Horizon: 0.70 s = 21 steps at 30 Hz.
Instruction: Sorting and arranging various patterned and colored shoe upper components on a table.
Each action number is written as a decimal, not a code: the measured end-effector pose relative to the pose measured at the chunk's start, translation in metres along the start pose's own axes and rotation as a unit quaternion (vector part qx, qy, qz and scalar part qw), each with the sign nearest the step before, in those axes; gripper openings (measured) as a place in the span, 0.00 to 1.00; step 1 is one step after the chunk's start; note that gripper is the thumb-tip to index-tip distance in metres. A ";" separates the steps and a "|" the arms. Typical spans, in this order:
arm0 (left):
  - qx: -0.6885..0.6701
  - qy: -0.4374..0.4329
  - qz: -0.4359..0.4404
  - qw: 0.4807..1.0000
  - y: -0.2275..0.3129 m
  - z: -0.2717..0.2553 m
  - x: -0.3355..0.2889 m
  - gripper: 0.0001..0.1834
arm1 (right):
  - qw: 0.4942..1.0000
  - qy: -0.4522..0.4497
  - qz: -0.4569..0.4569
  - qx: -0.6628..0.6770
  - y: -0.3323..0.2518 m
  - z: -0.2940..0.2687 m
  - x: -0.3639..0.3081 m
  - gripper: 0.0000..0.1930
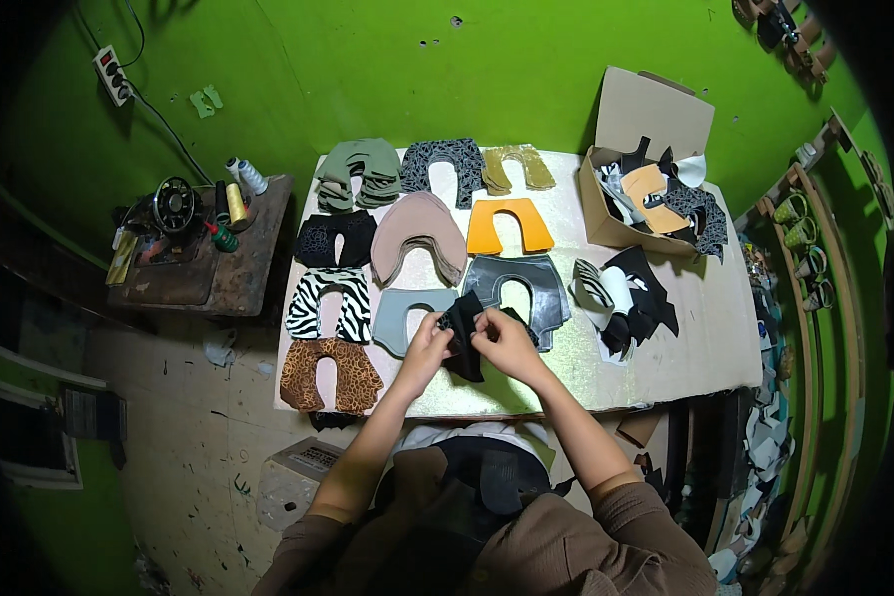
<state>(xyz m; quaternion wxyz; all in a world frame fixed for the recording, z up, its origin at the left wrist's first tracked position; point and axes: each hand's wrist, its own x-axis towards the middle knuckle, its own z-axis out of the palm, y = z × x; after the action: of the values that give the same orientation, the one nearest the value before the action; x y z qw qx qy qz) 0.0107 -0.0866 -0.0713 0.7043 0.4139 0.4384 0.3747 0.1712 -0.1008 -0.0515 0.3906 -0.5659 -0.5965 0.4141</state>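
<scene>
Over the near middle of the table I hold a black piece of sheet material [465, 366], pinched between my two hands; its lower corner hangs down. My left hand [427, 346] grips its left side, and my right hand [504, 346] has its fingers closed on the upper right edge. Close by lie U-shaped cut pieces: a grey-blue one [391, 323] beside my left hand and glossy dark grey ones [546, 283] behind my right hand. Further left are zebra-print pieces [303, 303] and leopard-print pieces [303, 377]. A stack of dusty-pink pieces [407, 223] sits behind.
At the back right stands an open cardboard box [616, 228] full of offcuts, with loose black and white scraps [646, 308] before it. Orange pieces [487, 233] and green pieces [368, 154] lie farther back. A sewing machine [174, 209] is on the left; a wooden rack [810, 328] lines the right.
</scene>
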 end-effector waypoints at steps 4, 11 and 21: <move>0.084 0.002 0.068 0.994 -0.007 0.002 0.000 0.13 | 0.999 -0.011 0.026 0.031 -0.013 0.006 -0.001 0.09; 0.153 0.007 0.048 0.987 -0.013 -0.014 0.005 0.02 | 0.996 0.044 0.062 0.037 -0.001 -0.002 0.007 0.09; 0.165 0.047 0.092 0.981 0.011 -0.017 0.002 0.09 | 0.993 0.100 -0.064 0.002 -0.022 -0.015 0.010 0.07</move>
<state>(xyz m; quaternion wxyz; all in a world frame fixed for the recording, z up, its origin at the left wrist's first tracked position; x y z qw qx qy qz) -0.0066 -0.0763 -0.0668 0.5675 0.5447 0.4868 0.3799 0.1770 -0.0905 -0.0258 0.4750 -0.5644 -0.5886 0.3307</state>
